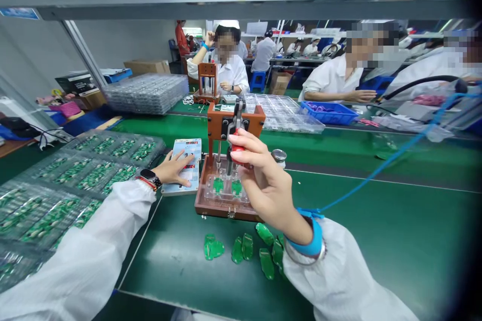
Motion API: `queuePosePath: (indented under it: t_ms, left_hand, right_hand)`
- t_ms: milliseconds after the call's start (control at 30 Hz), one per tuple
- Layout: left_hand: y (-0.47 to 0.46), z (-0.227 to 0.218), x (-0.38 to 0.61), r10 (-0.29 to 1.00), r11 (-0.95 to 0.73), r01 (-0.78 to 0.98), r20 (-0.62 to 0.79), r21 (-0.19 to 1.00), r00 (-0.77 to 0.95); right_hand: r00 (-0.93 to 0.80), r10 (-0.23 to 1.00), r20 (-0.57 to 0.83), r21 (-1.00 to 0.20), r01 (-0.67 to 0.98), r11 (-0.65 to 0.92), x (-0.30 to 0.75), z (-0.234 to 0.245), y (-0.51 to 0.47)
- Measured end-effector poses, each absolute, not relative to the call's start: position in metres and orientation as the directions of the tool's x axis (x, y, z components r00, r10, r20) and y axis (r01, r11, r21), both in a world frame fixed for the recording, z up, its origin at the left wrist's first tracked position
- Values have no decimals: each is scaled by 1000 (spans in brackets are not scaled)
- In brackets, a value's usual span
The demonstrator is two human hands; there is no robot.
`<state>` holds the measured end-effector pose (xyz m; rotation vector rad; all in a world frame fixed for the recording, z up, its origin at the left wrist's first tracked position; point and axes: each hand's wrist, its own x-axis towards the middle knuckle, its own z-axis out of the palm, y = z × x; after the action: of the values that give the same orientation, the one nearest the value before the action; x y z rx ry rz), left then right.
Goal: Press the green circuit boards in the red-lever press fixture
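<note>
A: What has the right hand [263,180] got?
B: It's clenched round the red lever handle [238,153] of the brown press fixture [226,180], mid-table [376,241].
A: And the left hand [175,168]?
B: Flat, fingers spread on a small device [184,165] just left of the fixture. Green circuit boards [241,248] lie loose near the table's front edge.

The right hand [263,180] hides most of the red lever handle [238,153]; co-workers' faces are blurred.
</note>
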<state>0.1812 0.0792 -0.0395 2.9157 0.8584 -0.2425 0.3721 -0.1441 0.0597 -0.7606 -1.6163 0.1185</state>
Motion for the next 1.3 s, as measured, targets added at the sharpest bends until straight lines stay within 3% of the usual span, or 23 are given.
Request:
queuePosePath:
  t_ms: [100, 167, 300, 400, 800, 1067, 1300]
  left_hand:
    - [76, -34, 186, 448, -894, 441, -104, -82, 888]
    - [78, -30, 186, 407, -913, 402, -76, -75, 910]
    - [86, -24, 176, 490, -855, 493, -59, 160, 870]
    - [91, -25, 168, 532, -805, 540, -103, 247, 840]
    - [92, -21, 165, 527, -803, 554, -173, 218, 832]
    - [88, -33, 157, 439, -886, 431, 10, 170, 899]
    - [90, -40, 153, 551, -811, 556, -83, 182, 830]
  right_hand:
    - [46, 530, 847, -505, 384, 773, 368, 55, -144]
    - [50, 542, 839, -521, 361, 773, 367, 54, -144]
    - [-4, 580, 815, -544, 340, 767, 370, 53, -146]
    - [-27, 595, 803, -552, 339, 762, 372, 54, -147]
    - [-29, 609, 793, -570, 321, 757, 372, 53, -148]
    - [-31, 611, 791, -566, 340, 751, 372, 53, -148]
    - [-24, 614, 789, -570, 345, 745, 373, 52, -148]
